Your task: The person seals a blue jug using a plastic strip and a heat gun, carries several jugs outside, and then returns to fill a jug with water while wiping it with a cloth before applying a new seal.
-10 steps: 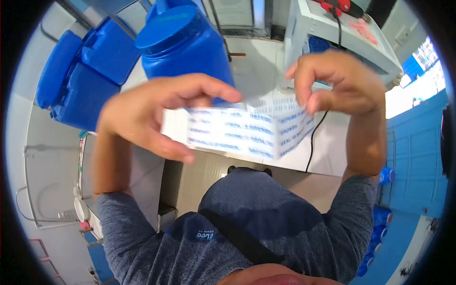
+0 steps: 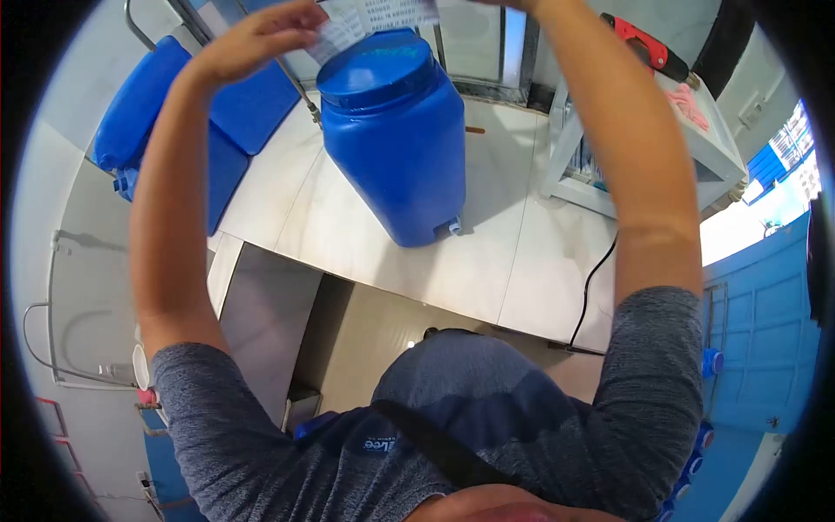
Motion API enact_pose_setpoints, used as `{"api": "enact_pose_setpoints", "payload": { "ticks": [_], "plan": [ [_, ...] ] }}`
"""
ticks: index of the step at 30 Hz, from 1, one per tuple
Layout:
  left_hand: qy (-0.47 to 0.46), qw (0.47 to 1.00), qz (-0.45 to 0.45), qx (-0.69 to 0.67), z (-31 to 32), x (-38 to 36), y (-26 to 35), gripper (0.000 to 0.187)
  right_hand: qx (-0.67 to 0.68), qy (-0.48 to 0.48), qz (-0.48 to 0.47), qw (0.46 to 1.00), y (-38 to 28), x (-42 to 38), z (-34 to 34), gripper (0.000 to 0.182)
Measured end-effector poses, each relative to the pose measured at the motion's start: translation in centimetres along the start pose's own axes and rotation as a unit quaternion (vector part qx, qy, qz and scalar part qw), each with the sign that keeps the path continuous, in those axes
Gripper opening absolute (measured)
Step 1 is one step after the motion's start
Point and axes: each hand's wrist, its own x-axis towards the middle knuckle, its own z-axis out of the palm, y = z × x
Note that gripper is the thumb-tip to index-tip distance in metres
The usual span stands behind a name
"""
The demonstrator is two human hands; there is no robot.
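Printed seal sleeve (image 2: pixel 391 12): pos. at far side of lid (image 2: pixel 376 70) of blue drum (image 2: pixel 400 157). My L hand (image 2: pixel 274 35) grips its L end; my R hand (image 2: pixel 518 3) is mostly cut off, grip can't be told. Drum: upright on tiled tabletop (image 2: pixel 487 270), spigot (image 2: pixel 449 227) twd front edge. Heat gun (image 2: pixel 651 50): on white rack (image 2: pixel 711 148), tabletop R end.

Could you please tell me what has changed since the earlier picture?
The left hand and right hand moved forward, carrying the printed band from in front of the jug to its lid's far edge. The right is now mostly out of frame, its hold unclear. The jug still stands on the table, lid on.
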Motion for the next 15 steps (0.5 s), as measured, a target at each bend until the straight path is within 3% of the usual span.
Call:
{"api": "enact_pose_setpoints", "payload": {
  "ticks": [1, 2, 5, 8, 15],
  "plan": [
    [0.007, 1.0, 0.002, 0.005, 0.5, 0.0, -0.6, 0.033, -0.045, 0.012, 0.037, 0.998, 2.1, 0.7, 0.5, 0.033],
    [-0.025, 0.999, -0.028, 0.001, 0.8, 0.0, -1.0, 0.032, 0.01, -0.048, 0.044, 0.998, 3.5, 1.2, 0.9, 0.036],
    [-0.047, 0.996, -0.062, -0.043, 1.2, -0.8, 0.0, 0.032, 0.074, -0.052, 0.102, 0.991, 2.3, -0.4, 2.8, 0.033],
    [-0.009, 0.997, -0.018, 0.071, 0.9, -2.7, 2.9, 0.035, 0.077, -0.097, 0.042, 0.991, 1.0, -1.7, 2.2, 0.032],
    [-0.012, 0.996, 0.052, 0.073, 1.1, -3.5, 6.7, 0.033, -0.021, -0.141, 0.06, 0.988, -4.6, -3.6, 1.8, 0.032]
  ]
}}
